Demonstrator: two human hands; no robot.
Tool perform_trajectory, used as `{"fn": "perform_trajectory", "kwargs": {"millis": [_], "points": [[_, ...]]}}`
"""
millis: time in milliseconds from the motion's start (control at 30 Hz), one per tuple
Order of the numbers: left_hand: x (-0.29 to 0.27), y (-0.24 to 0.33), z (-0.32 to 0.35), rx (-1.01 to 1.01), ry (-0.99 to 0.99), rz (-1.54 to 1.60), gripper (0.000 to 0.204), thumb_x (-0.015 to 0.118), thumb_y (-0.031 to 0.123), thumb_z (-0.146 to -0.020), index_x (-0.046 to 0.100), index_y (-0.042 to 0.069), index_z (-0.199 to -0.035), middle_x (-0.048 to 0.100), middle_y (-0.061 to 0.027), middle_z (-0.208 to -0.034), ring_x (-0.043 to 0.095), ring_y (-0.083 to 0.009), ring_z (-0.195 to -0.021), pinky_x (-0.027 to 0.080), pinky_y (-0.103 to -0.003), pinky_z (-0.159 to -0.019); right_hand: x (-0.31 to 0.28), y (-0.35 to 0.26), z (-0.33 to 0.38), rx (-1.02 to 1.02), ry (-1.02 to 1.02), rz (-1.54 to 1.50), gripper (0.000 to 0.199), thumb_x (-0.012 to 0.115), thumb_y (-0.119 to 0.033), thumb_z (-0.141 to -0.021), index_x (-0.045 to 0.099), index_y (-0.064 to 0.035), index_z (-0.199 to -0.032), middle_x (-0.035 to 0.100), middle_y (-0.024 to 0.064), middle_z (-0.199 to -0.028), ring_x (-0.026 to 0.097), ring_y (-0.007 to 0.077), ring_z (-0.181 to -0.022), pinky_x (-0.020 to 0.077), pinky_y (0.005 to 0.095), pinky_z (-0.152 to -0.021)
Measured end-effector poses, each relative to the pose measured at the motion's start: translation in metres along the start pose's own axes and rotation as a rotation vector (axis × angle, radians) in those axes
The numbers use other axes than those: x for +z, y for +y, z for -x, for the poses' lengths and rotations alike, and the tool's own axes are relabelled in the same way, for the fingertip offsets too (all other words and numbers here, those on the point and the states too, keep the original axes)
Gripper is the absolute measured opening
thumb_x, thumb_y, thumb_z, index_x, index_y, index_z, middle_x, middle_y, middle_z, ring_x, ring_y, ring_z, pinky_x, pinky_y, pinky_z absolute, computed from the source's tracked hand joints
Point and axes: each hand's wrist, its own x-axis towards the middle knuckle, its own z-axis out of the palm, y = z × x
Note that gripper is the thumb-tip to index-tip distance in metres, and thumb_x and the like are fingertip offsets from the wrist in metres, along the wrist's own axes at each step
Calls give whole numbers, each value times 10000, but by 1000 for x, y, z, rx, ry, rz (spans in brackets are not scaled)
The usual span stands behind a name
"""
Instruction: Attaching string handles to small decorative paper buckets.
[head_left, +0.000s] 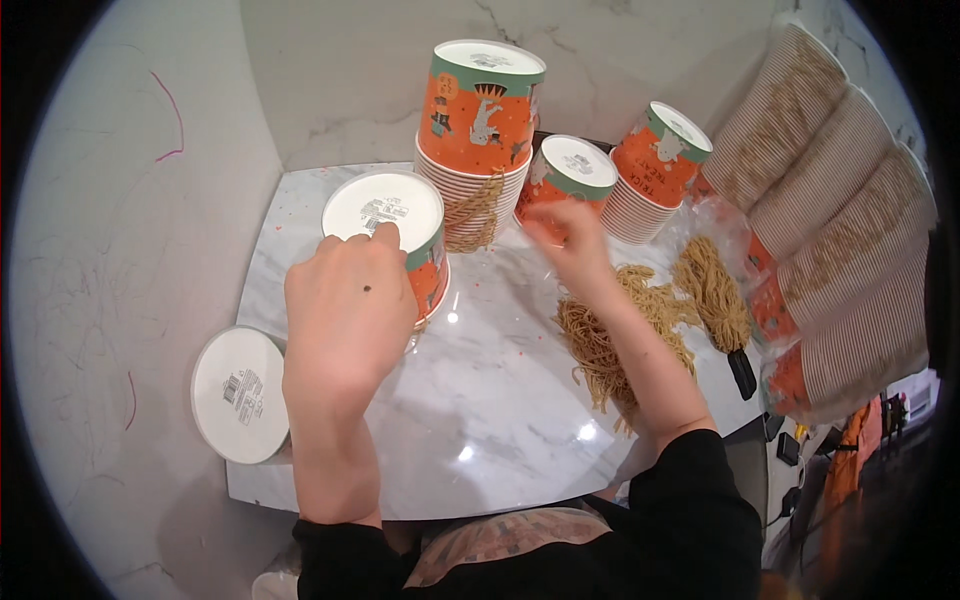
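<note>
An orange and green paper bucket point(430, 283) with a white base stands upside down at the left of the table. My left hand point(350, 300) is closed at its near side, the fingertips mostly hidden behind the knuckles. My right hand point(575, 240) is raised in front of a shorter upturned paper bucket point(575, 165). Motion smears its fingers, so I cannot make out anything in them. Beside my right forearm lies a loose heap of tan cord loops point(625, 340). A tied bundle of similar cords point(712, 290) lies farther right.
A tall stack of upturned buckets point(480, 120) rises at the back, tan cords hanging at its side. Another stack point(655, 175) stands right of it. Long nested bucket stacks point(850, 250) in clear plastic lean at the right. Another bucket point(240, 395) sits at the table's left edge, by the wall.
</note>
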Motion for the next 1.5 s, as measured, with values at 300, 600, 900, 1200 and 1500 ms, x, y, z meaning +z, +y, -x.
{"fn": "perform_trajectory", "kwargs": {"millis": [300, 600, 900, 1200, 1500], "points": [[-6, 22, -2, 19, 126, 219, 200, 585, 140, -956, 698, 5, -1053, 721, -145, -909, 695, -332, -826, 545, -424, -714, -46, 57, -29, -26, 251, 360, 250, 824, -171, -797, 758, -51, -1006, 680, 85, -1016, 579, 286, -1044, 482, 388, -891], [-4, 115, 67, 1082, 457, 578, 170, 659, 141, -860, 688, 146, -1027, 657, -9, -1012, 583, -117, -836, 472, -244, -634, -115, -8, -22, -20, 410, 132, 247, 846, -166, -809, 757, -30, -994, 699, 66, -958, 647, 178, -917, 484, 302, -819], [-12, 119, 61, 1204, 666, 413, 401, 561, 50, -902, 621, 199, -1269, 541, 7, -1239, 560, -157, -905, 465, -332, -686, -156, -68, 9, -24, 107, -278, 167, 813, -63, -821, 734, -13, -960, 700, 14, -950, 631, 87, -869, 462, 241, -728], [34, 110, 48, 1354, 1046, 447, 133, 661, 224, -839, 692, 199, -966, 641, 35, -847, 551, -136, -687, 423, -261, -608, -158, -55, 3, 65, 49, -520, 166, 772, -75, -896, 689, 4, -1016, 700, 2, -963, 658, 77, -848, 525, 240, -769], [97, 78, 11, 87, -54, 1429, 461, 782, 360, -902, 692, -40, -1113, 752, -73, -985, 685, -116, -846, 533, -269, -734, -163, -57, 7, -6, 46, -594, 103, 747, 2, -885, 685, 16, -966, 687, 38, -982, 668, 107, -908, 556, 245, -757]]}}
